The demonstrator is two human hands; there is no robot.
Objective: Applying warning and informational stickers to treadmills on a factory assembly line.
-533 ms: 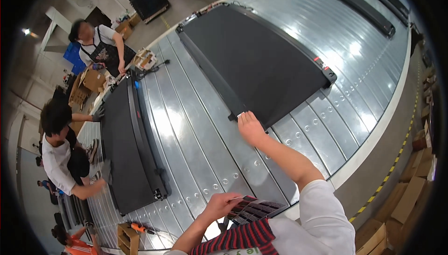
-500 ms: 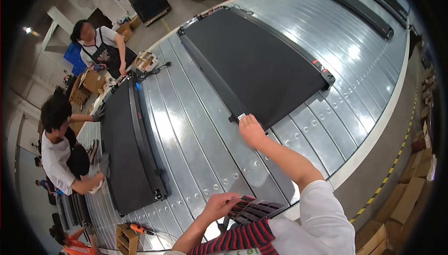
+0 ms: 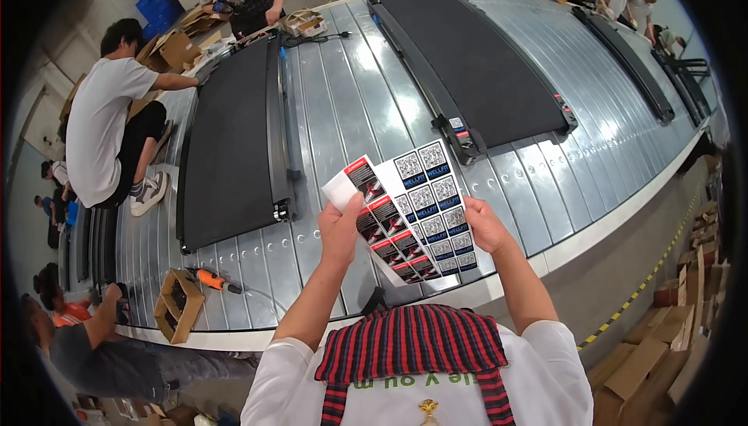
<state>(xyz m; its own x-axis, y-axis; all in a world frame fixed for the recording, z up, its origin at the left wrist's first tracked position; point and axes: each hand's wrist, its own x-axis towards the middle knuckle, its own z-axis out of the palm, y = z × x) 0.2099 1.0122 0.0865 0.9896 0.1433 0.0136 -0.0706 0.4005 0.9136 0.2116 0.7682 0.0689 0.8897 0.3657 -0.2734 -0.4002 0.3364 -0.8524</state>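
My left hand (image 3: 341, 227) pinches a sheet of red and black labels (image 3: 383, 219). My right hand (image 3: 485, 226) grips the right edge of a sheet of labels with square codes (image 3: 425, 192), which partly lies behind the first sheet. Both sheets are held up in front of my chest, above the table's near edge. Just beyond them lies a black treadmill-like deck (image 3: 475, 60); its near left corner carries a code label (image 3: 456, 123) and a small red and black label (image 3: 464, 136). Neither hand touches the deck.
A second black deck (image 3: 230, 145) lies to the left on the ribbed metal table (image 3: 327, 98). A person in a white shirt (image 3: 109, 130) crouches beside it. An orange power tool (image 3: 216, 280) and a cardboard box (image 3: 178, 305) sit near left. Dark rails (image 3: 623, 60) lie far right.
My right hand has left the deck's near corner and now holds the code label sheet. The labels are raised and spread between both hands. My view has turned; another person shows at lower left.
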